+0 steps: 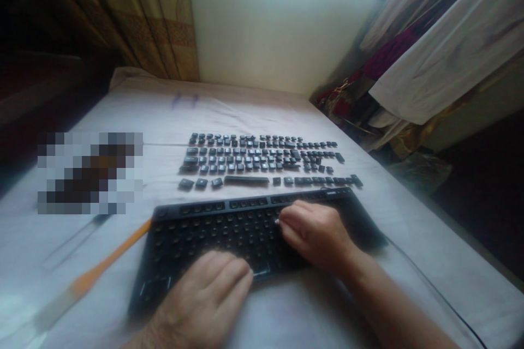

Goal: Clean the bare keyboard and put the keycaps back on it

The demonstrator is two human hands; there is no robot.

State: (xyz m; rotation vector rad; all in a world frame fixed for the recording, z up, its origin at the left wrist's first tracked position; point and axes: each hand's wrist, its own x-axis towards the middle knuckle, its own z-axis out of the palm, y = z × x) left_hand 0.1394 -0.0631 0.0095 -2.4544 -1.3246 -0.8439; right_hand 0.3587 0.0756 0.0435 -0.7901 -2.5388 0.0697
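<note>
While both hands lay on the black plastic keyboard body [196, 234], its caps off and bare round sockets showing, neither had a clear hold on anything. The left hand [208, 294] sat palm-down on the near edge, fingers loosely bent and closed on nothing, pressing the frame, prob. to stop it sliding on the cloth. The right hand [317, 234] rested farther out, over the right-mid part of the deck, fingers curled w/ tips down at a socket. Whether it pinched some small part couldn't be told; too blurred.

Beyond the right hand's fingertips, apart from the frame, small black loose keycaps [254, 158] lay in rows approx. matching the layout, w/ the long space bar nearest, seemingly to keep their order. Left of the left hand, a thin orange-handled tool [110, 256] lay slanted, its tip at the frame's corner, within easy reach. A thin black cable [429, 283] ran off past the right forearm.

All sat on a white cloth-covered surface [245, 109]. Room: cream wall [278, 22], patterned tan curtain [155, 16] on the left, white draped fabric [450, 49] on the right.
</note>
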